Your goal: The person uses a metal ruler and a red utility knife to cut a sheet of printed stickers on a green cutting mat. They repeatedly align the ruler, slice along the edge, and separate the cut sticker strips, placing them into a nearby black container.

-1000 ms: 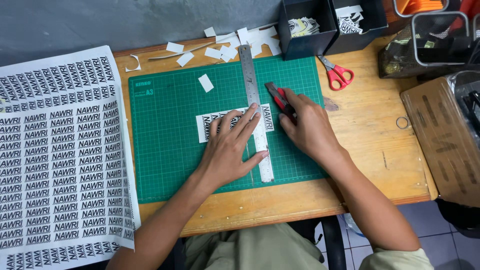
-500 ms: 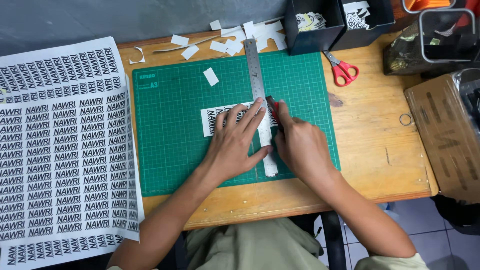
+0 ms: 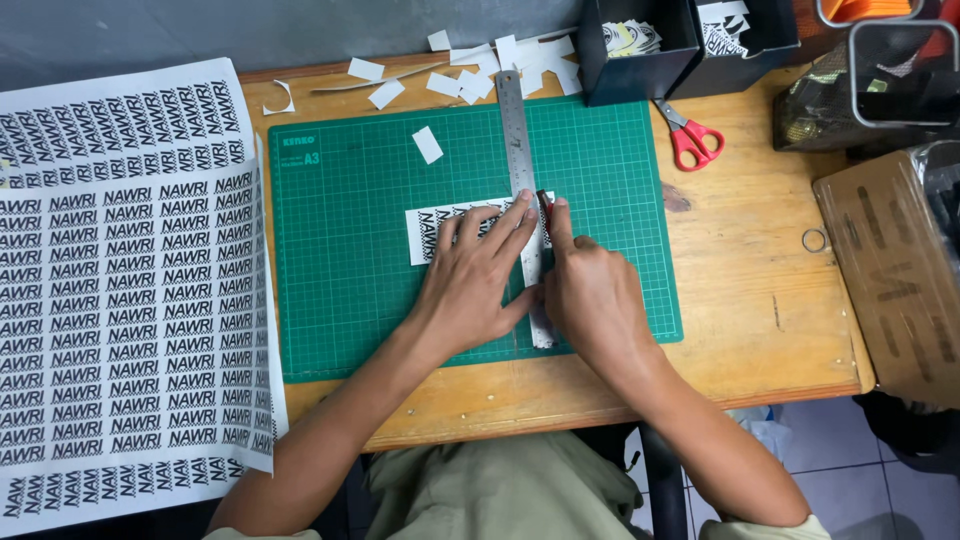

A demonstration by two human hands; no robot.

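From the head camera, looking down: a steel ruler (image 3: 524,190) lies lengthwise up the green cutting mat (image 3: 340,250), and a narrow strip of printed paper (image 3: 432,232) sits crosswise under it, near the mat's middle. The left hand (image 3: 475,280) is spread flat, fingers apart, pinning both strip and ruler to the mat. The right hand (image 3: 590,290) sits just right of the ruler, its fingers closed around a small cutting knife (image 3: 544,203) with its tip against the ruler's edge.

The paper looks thin, light and limp; it would likely slide or tear unless pressed flat, not pinched. The ruler seems stiff and smooth, probably prone to slipping, so it is best held down along its length.

Right of the mat lie red scissors (image 3: 692,140); left of it, large printed sheets (image 3: 120,300).
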